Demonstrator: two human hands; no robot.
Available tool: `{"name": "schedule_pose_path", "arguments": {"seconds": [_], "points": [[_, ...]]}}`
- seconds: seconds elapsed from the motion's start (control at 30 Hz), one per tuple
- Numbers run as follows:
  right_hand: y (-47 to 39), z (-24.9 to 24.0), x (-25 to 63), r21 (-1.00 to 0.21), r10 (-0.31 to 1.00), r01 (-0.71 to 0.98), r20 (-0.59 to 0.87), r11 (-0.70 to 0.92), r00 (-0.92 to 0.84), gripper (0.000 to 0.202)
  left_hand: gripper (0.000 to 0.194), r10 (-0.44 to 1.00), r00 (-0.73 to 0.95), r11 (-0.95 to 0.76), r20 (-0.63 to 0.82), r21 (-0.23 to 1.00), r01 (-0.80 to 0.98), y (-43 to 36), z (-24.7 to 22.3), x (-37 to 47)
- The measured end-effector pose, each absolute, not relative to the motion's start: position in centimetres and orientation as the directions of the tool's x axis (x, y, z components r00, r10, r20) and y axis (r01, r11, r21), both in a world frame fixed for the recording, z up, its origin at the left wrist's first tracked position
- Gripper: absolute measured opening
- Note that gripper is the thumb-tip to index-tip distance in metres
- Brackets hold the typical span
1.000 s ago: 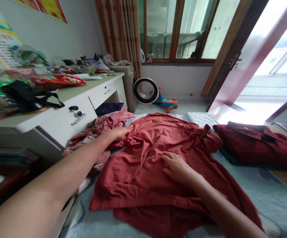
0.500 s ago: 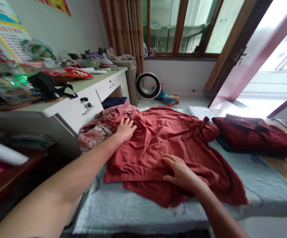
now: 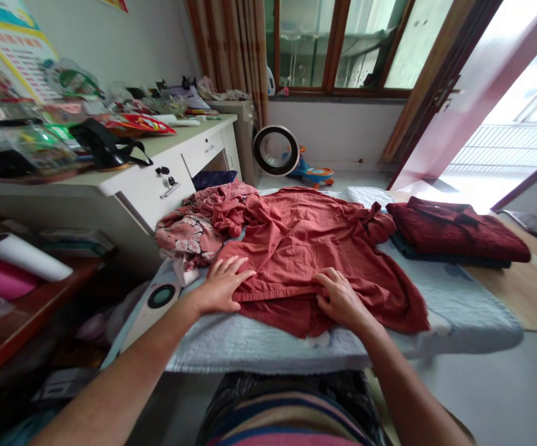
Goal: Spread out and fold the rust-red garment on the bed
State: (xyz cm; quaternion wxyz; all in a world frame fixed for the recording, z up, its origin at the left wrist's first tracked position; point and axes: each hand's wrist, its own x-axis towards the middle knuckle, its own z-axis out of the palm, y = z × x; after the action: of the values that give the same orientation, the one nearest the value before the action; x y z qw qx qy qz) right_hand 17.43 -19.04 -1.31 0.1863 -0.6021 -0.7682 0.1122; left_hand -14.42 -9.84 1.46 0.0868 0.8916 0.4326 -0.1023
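Observation:
A rust-red shirt (image 3: 296,241) with a gathered hem lies spread and wrinkled on a pale blue quilted cover (image 3: 259,347). My left hand (image 3: 224,285) rests at the shirt's lower left edge, palm down with the fingers spread. At the hem, right of the middle, my right hand (image 3: 342,300) has its fingers bent over the cloth and the thumb below them, pinching the hem; the fingertips are partly hidden in the folds. A crumpled pink floral cloth (image 3: 189,232) lies against the shirt's far left side.
Folded dark red clothing (image 3: 458,229) is stacked at the right, beside a wooden board (image 3: 505,294). On the left a white desk (image 3: 152,198) carries jars, a red packet (image 3: 135,124) and a black strapped object (image 3: 103,145). Beyond stand a round fan (image 3: 276,150) and a blue ride-on toy (image 3: 312,173).
My left hand has come back toward me from the shirt's upper left to its lower edge. My right hand's fingers have curled at the hem. The camera view has tilted down.

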Motion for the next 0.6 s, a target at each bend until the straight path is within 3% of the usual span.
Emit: {"name": "schedule_pose_path", "arguments": {"seconds": [0.1,0.2,0.33,0.5,0.6], "points": [[-19.1,-1.5,17.4,-0.397,0.952,0.875,0.239,0.278,-0.193,0.019,0.064,0.714,0.683,-0.673,-0.154,0.120,0.730,-10.9,0.9,-14.4],[-19.1,-1.7,17.4,-0.391,0.939,0.871,0.284,0.297,-0.192,0.017,0.042,0.680,0.726,-0.699,-0.100,0.207,0.684,-11.0,0.5,-14.4],[-19.4,-1.3,17.3,-0.424,0.940,0.858,0.294,0.291,-0.174,0.017,0.033,0.687,0.717,-0.717,0.117,0.265,0.644,-10.8,0.2,-14.6],[-20.2,-0.3,17.4,-0.627,0.962,0.735,0.092,0.257,-0.258,0.016,0.029,0.725,0.578,-0.660,0.375,0.137,0.739,-11.6,-0.2,-14.5],[-19.7,-0.6,17.4,-0.632,0.967,0.736,0.099,0.242,-0.233,0.014,0.029,0.733,0.523,-0.602,0.436,0.056,0.797,-13.2,-0.7,-13.0]]}}
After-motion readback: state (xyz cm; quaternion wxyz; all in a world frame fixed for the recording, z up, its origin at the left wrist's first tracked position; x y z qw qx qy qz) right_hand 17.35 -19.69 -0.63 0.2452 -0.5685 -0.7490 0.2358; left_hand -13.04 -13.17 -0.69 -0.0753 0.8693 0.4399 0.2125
